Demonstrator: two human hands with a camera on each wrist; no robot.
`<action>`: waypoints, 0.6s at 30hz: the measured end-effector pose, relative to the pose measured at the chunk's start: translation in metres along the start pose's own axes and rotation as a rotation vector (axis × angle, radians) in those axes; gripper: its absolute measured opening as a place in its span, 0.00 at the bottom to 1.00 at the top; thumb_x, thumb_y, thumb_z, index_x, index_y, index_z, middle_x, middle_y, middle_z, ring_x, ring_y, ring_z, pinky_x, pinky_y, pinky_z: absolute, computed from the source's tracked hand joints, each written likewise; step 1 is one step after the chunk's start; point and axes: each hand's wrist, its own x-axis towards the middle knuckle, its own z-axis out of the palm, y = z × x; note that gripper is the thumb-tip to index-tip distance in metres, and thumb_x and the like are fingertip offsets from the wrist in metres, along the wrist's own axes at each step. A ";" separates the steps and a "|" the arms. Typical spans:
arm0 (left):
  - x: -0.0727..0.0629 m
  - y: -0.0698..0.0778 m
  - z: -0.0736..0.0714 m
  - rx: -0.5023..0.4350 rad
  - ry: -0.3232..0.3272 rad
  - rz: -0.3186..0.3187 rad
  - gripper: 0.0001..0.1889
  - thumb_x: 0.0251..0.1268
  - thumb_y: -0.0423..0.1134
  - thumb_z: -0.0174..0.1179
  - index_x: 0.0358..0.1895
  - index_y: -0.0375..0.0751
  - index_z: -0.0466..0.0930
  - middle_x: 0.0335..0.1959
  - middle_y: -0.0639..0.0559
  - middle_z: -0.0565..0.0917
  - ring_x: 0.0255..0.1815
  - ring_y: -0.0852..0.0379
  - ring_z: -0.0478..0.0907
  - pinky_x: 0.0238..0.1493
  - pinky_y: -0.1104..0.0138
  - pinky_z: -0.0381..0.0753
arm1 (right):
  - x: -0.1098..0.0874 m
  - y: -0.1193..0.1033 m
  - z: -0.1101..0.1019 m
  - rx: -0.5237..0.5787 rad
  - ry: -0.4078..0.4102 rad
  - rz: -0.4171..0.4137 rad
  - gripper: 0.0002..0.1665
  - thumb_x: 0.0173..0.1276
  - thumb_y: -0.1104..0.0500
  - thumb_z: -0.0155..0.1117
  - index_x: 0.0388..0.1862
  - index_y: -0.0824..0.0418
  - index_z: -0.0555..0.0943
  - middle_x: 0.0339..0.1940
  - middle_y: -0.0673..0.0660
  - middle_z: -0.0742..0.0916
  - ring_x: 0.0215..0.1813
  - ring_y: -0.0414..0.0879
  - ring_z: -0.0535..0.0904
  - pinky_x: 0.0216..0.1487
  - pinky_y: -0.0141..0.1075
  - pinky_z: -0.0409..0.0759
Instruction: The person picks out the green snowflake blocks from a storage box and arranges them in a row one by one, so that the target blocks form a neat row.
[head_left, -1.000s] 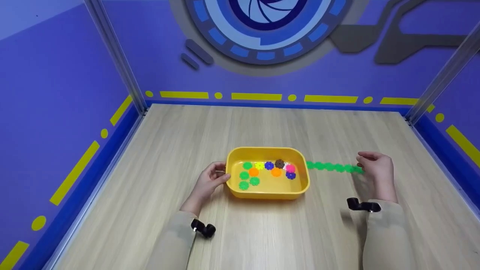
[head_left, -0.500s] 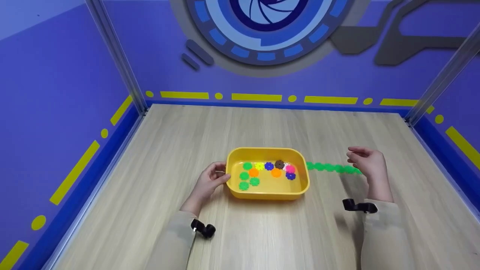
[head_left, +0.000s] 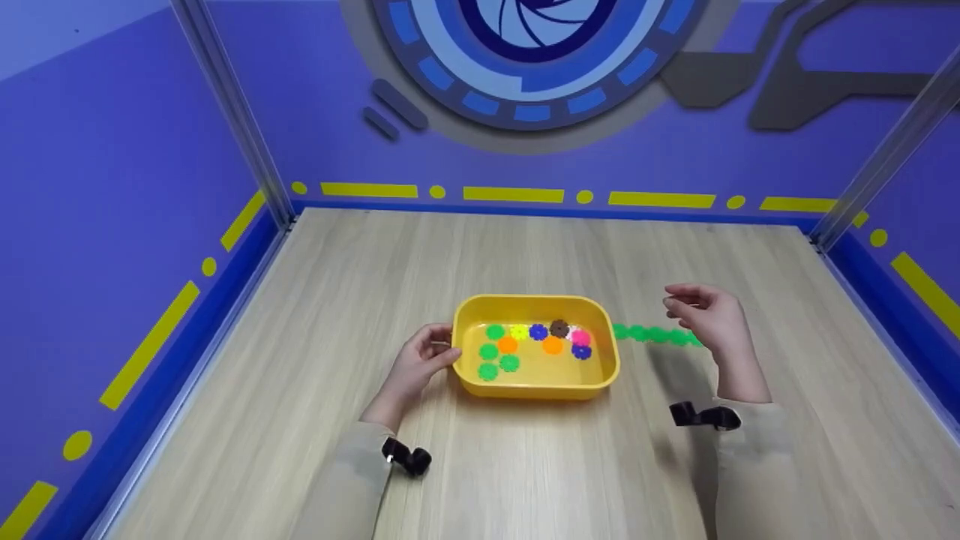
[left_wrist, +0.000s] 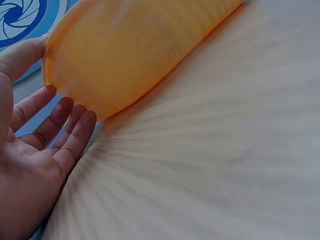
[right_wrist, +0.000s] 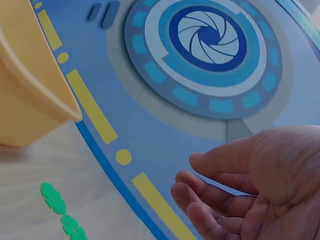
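My left hand point(head_left: 411, 367) holds the left end of a yellow plastic bin point(head_left: 534, 391), with the thumb at the rim and the fingertips against the outer wall. Inside lie several notched plastic discs: green point(head_left: 488, 371), orange point(head_left: 553, 345), blue point(head_left: 538, 331), yellow, brown and pink. To the bin's right, a row of green discs point(head_left: 657, 334) lies on the table, joined end to end. My right hand point(head_left: 716, 322) hovers above the right end of that row and hides part of it. Its fingers are loosely bent, and nothing shows between them in the right wrist view.
The wooden tabletop point(head_left: 525, 472) carries the bin and the row. Blue-purple panels point(head_left: 135, 187) with yellow marks enclose it at the left, back and right. Metal posts point(head_left: 232, 112) stand at the back corners.
My right hand has left the right end of the green disc row, rising and moving left over it. The left hand and the bin have stayed where they were.
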 end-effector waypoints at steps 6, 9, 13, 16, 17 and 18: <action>-0.001 0.001 0.001 -0.024 -0.001 -0.010 0.26 0.68 0.34 0.68 0.66 0.32 0.73 0.57 0.37 0.79 0.49 0.57 0.80 0.48 0.70 0.83 | -0.002 -0.011 0.013 -0.032 -0.024 -0.024 0.23 0.75 0.54 0.64 0.63 0.64 0.81 0.51 0.60 0.87 0.39 0.31 0.83 0.42 0.23 0.82; -0.001 0.001 0.001 -0.033 0.002 -0.020 0.25 0.68 0.33 0.67 0.65 0.32 0.73 0.58 0.36 0.79 0.50 0.57 0.79 0.49 0.70 0.82 | -0.004 -0.016 0.018 -0.028 -0.042 -0.040 0.22 0.74 0.56 0.64 0.63 0.65 0.81 0.51 0.63 0.87 0.39 0.32 0.83 0.42 0.23 0.82; -0.001 0.001 0.000 -0.039 0.008 -0.027 0.25 0.68 0.32 0.67 0.65 0.32 0.73 0.58 0.36 0.79 0.50 0.57 0.79 0.49 0.70 0.82 | -0.005 -0.020 0.025 -0.018 -0.071 -0.069 0.22 0.74 0.57 0.64 0.62 0.67 0.81 0.51 0.64 0.88 0.39 0.32 0.83 0.43 0.22 0.82; -0.001 0.001 0.001 -0.038 0.013 -0.028 0.25 0.68 0.32 0.67 0.65 0.33 0.73 0.58 0.38 0.79 0.50 0.57 0.79 0.50 0.70 0.83 | -0.006 -0.024 0.030 -0.021 -0.092 -0.084 0.21 0.74 0.58 0.65 0.61 0.67 0.82 0.51 0.65 0.88 0.39 0.32 0.83 0.42 0.23 0.82; 0.000 0.001 0.001 -0.037 0.014 -0.027 0.24 0.68 0.33 0.67 0.65 0.33 0.73 0.58 0.38 0.79 0.50 0.57 0.79 0.50 0.70 0.83 | -0.006 -0.025 0.032 -0.028 -0.099 -0.084 0.21 0.74 0.58 0.66 0.61 0.67 0.82 0.51 0.65 0.88 0.40 0.34 0.83 0.42 0.23 0.82; -0.001 0.001 0.001 -0.038 0.015 -0.027 0.25 0.68 0.32 0.67 0.65 0.32 0.73 0.58 0.38 0.79 0.50 0.57 0.79 0.50 0.70 0.83 | -0.007 -0.026 0.035 -0.034 -0.108 -0.083 0.21 0.74 0.58 0.66 0.61 0.66 0.82 0.51 0.65 0.88 0.40 0.35 0.83 0.42 0.22 0.82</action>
